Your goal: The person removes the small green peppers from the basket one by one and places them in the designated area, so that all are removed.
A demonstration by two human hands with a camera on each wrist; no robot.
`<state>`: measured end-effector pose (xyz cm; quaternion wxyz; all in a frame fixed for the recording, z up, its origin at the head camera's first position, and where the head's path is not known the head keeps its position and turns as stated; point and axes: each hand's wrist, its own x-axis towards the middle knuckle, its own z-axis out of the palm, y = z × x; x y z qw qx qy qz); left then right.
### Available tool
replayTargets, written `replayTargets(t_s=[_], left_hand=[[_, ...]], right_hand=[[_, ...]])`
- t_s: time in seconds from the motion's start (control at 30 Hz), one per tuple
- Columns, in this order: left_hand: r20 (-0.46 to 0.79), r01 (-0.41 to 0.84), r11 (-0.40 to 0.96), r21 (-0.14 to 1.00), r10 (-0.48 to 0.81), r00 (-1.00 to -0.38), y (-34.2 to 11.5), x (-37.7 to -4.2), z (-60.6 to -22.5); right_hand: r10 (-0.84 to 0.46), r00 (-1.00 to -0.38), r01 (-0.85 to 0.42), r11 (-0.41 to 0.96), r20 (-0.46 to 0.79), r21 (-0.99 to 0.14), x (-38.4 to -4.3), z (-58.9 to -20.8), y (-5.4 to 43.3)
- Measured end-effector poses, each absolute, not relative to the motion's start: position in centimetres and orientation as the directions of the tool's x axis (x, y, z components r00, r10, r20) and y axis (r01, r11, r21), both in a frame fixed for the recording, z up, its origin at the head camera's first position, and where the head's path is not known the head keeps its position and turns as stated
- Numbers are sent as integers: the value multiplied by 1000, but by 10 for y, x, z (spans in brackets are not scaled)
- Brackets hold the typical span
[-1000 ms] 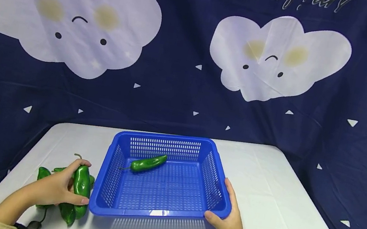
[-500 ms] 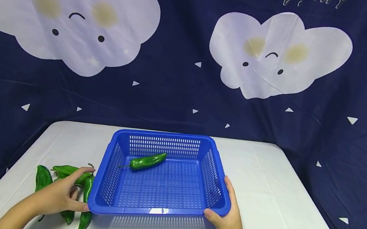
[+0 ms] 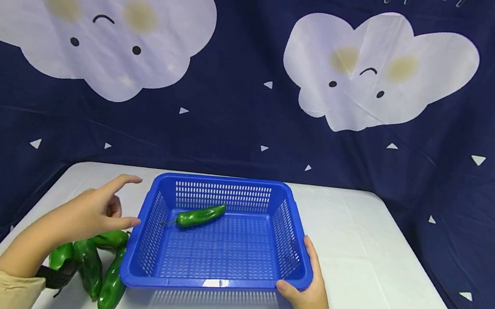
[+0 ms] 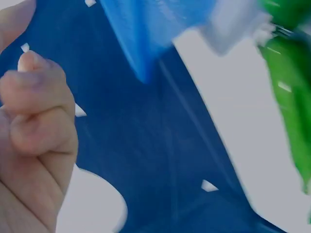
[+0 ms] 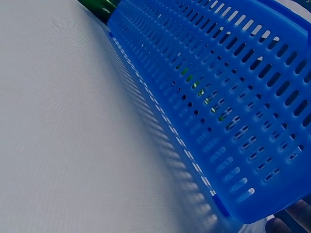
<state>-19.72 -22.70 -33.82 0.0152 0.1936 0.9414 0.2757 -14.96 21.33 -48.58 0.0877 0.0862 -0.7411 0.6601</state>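
Note:
My left hand (image 3: 92,211) is raised over several green peppers (image 3: 88,267) at the basket's left. Its thumb and forefinger are spread apart with nothing between them, and the other fingers are bent inward. In the head view the thumb tip overlaps the left rim of the blue plastic basket (image 3: 217,283). One long green pepper (image 3: 111,289) lies by the basket's front left corner. Inside, at the back left, is a single green pepper (image 3: 200,216). My right hand (image 3: 312,300) holds the front right corner, thumb over the rim, fingers along the outer side.
A white cloth covers the table (image 3: 357,258), which reaches beyond the basket on the right. Behind stands a dark blue curtain (image 3: 241,132) with white clouds and triangles. The left wrist view shows blurred green peppers (image 4: 291,97) at its right edge.
My left hand has let go of a green pepper, which now lies against the basket's left side, and has risen away from the peppers. The right hand keeps its hold on the basket.

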Motion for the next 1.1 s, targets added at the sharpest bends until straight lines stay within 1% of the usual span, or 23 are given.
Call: replayTargets(t_s=[0.1, 0.27, 0.4, 0.5, 0.57, 0.63, 0.8, 0.9, 1.1], left_hand=[[90, 429, 769, 474, 442, -892, -206, -208, -326], [7, 495, 770, 402, 538, -843, -172, -234, -317], [-85, 528, 807, 266, 565, -821, -147, -254, -320], [-169, 522, 839, 151, 542, -823, -132, -267, -326], [-205, 513, 852, 98, 522, -828, -125, -273, -332], [-239, 490, 868, 73, 493, -837, -119, -277, -337], [-268, 444, 893, 68, 445, -854, -106, -280, -346], [-283, 420, 907, 34, 412, -866, -100, -281, -348], [-290, 458, 887, -59, 423, -858, -93, -285, -353]], right_hand=[[-15, -968, -250, 116, 250, -961, -150, -486, 214], [-27, -967, -257, 115, 255, -960, -151, -485, 214], [-32, -966, -259, 111, 257, -959, -151, -484, 214], [-35, -966, -260, 111, 258, -959, -150, -484, 214], [-38, -965, -263, 114, 260, -958, -150, -484, 214], [-41, -964, -265, 115, 262, -957, -150, -484, 214], [-39, -963, -268, 107, 265, -957, -150, -484, 214], [-33, -963, -268, 111, 266, -957, -150, -485, 215], [-31, -963, -269, 123, 268, -955, -151, -487, 216]])
